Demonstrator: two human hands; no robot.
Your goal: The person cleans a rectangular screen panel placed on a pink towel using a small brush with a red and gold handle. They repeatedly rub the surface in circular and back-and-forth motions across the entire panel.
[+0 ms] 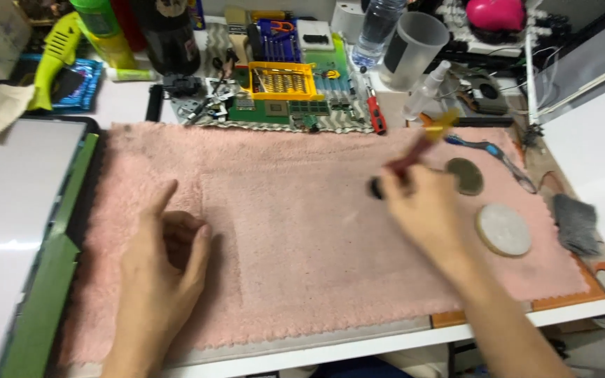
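Note:
My right hand (425, 210) is over the middle right of a pink fluffy towel (281, 231) and grips a red-handled tool with a yellow end (425, 140); the tool is blurred. A small dark round part (374, 187) shows at my fingertips. My left hand (162, 259) rests on the towel's left part with fingers loosely curled and nothing in it. Just right of my right hand lie a dark round disc (465, 175) and a white round disc (503, 229).
A green circuit board (281, 108) with a yellow bit holder (281, 80) lies behind the towel. Bottles, a clear measuring cup (414, 49), a small spray bottle (425, 91), a red screwdriver (376, 112) stand at the back. A grey cloth (577, 224) lies right, a dark tablet-like slab (15, 210) left.

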